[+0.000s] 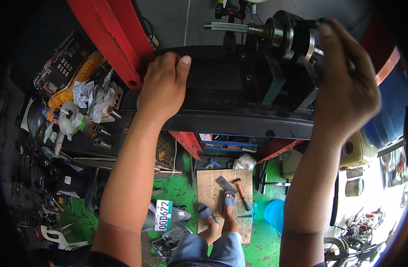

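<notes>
My left hand (164,84) rests on a black steel beam (204,102), fingers bent over its far part and thumb laid alongside, close to the foot of a red post (119,35). The fingertips are hidden. A metal crankshaft (278,32) lies across two upright metal plates (275,82) on the beam, its threaded shaft end (228,27) pointing left. My right hand (346,75), slightly blurred, pinches the end of a dark bar-shaped part (307,24) at the crankshaft's right side between thumb and fingers.
A round gauge (257,1) on a red-and-black holder (231,17) stands behind the crankshaft. Bottles (70,120), rags (83,93) and a box (64,62) crowd the left. Below, a hammer (242,195) lies on cardboard (208,184) by my feet. A blue drum (390,111) stands right.
</notes>
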`<state>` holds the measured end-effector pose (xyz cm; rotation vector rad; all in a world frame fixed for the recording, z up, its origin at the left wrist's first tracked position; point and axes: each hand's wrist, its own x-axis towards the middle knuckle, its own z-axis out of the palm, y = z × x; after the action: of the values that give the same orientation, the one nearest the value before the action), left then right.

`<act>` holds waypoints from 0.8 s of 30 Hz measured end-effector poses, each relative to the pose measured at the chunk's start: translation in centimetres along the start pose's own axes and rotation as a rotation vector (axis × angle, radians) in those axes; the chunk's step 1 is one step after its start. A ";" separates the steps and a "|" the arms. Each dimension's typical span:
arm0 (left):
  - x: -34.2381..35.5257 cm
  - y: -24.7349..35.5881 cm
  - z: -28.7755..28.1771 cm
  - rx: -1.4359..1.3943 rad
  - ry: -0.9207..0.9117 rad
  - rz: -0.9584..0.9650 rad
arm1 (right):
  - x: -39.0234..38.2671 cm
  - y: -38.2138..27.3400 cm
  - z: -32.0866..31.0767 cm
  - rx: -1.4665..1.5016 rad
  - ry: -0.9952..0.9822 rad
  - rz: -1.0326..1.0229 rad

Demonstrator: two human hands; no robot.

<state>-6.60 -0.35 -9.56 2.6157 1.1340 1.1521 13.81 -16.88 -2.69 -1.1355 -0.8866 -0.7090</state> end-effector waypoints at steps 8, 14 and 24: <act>0.0 -0.1 0.0 0.007 0.007 0.002 | 0.0 -1.0 0.0 0.067 0.057 -0.040; -0.1 -0.1 -0.2 0.021 -0.014 -0.018 | 0.0 -1.2 0.1 -0.293 -0.151 0.213; -0.1 0.0 -0.2 0.022 -0.014 -0.013 | -0.4 0.9 -0.1 -0.210 -0.151 0.018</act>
<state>-6.73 -0.42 -9.49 2.6235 1.1662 1.1241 14.40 -16.74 -3.50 -1.3973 -0.9432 -0.7207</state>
